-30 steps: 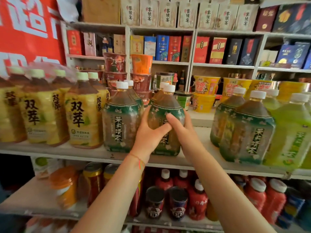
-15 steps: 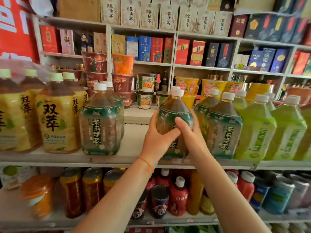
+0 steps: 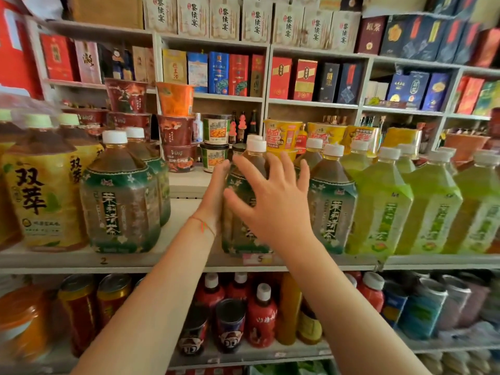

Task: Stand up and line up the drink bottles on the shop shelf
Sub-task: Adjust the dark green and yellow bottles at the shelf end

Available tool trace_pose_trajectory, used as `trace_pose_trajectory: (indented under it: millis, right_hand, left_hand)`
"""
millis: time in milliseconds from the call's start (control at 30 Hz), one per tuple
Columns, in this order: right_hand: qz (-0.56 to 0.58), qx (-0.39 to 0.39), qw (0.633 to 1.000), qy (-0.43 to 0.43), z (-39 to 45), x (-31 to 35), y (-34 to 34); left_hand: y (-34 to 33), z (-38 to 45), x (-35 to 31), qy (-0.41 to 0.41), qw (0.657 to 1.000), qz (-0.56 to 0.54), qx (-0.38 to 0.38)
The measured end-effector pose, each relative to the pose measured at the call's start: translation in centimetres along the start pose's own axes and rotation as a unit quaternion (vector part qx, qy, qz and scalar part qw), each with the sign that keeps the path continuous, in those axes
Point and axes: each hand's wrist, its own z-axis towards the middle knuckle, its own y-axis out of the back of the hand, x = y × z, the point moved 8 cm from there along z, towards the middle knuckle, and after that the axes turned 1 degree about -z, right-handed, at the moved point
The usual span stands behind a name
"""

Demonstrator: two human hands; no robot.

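Tea bottle (image 3: 240,185): clear glossy plastic, shiny film label, matt white plastic cap. Shelf (image 3: 81,259): smooth matt board. Cans (image 3: 78,307) below: glossy metal.

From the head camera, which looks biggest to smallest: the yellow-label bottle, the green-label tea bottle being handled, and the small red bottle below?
1. Yellow-label bottle, though it stands nearer the camera.
2. Green-label tea bottle, partly hidden by both hands.
3. Small red bottle, plainly smallest.

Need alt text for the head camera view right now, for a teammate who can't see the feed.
Two bare hands reach to a dark green-labelled tea bottle standing on a shop shelf: the left hand lies flat against its left side, and the right hand is spread open in front of it. Matching tea bottles stand on both sides, with yellow-labelled bottles far left and light green bottles to the right.
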Motion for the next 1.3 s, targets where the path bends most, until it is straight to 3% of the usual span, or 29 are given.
trace_pose_trajectory:
  millis: [200, 400, 467, 533, 600, 667, 733, 767, 833, 900, 1000, 1067, 1167, 1300]
  right_hand:
    - [-0.043, -0.034, 0.999, 0.002, 0.2, -2.0, 0.2]
    - [-0.016, -0.059, 0.998, 0.007, 0.1, -3.2, 0.4]
    - [0.018, -0.092, 0.996, -0.002, -0.2, -2.9, 0.8]
    - [0.069, -0.167, 0.984, -0.002, -0.7, -2.3, 1.9]
    - [0.125, -0.245, 0.961, 0.033, -1.7, -0.4, 2.7]
    - [0.187, -0.269, 0.941, 0.082, -2.2, 2.2, 2.3]
    - [0.257, -0.224, 0.936, 0.091, -2.0, 5.7, 0.6]
    - [0.295, -0.180, 0.935, 0.080, -1.8, 7.4, -0.7]
    - [0.370, -0.073, 0.925, 0.039, -1.5, 10.4, -3.5]
    - [0.427, 0.035, 0.904, -0.013, -1.2, 12.6, -5.8]
    - [0.526, 0.119, 0.836, -0.101, -0.7, 14.3, -8.9]
    - [0.553, 0.132, 0.811, -0.139, -0.3, 14.8, -10.4]
    - [0.543, 0.132, 0.809, -0.179, 0.3, 15.1, -11.4]
    - [0.544, 0.127, 0.802, -0.210, 0.6, 15.2, -11.7]
  left_hand:
    - [-2.0, 0.3, 0.6, 0.008, 1.000, 0.012, 0.001]
    - [-3.6, -0.2, 0.4, -0.021, 0.998, -0.037, -0.056]
    - [-3.0, -1.0, 0.3, -0.038, 0.996, 0.004, -0.082]
    - [-1.0, -2.3, -0.9, -0.105, 0.978, 0.083, -0.160]
    - [2.0, -5.6, -3.7, -0.267, 0.912, 0.188, -0.246]
    - [4.0, -9.8, -5.9, -0.424, 0.800, 0.292, -0.306]
    - [7.3, -12.4, -6.5, -0.471, 0.726, 0.352, -0.357]
    - [9.4, -12.9, -6.6, -0.456, 0.714, 0.369, -0.382]
    - [13.6, -12.7, -6.7, -0.387, 0.751, 0.358, -0.398]
    - [15.9, -12.0, -6.5, -0.304, 0.832, 0.297, -0.356]
    - [17.4, -11.0, -6.4, -0.204, 0.914, 0.215, -0.277]
    - [18.8, -9.9, -6.3, -0.156, 0.940, 0.166, -0.253]
    - [19.9, -8.2, -5.9, -0.071, 0.970, 0.118, -0.198]
    - [20.1, -7.0, -5.9, -0.026, 0.985, 0.081, -0.147]
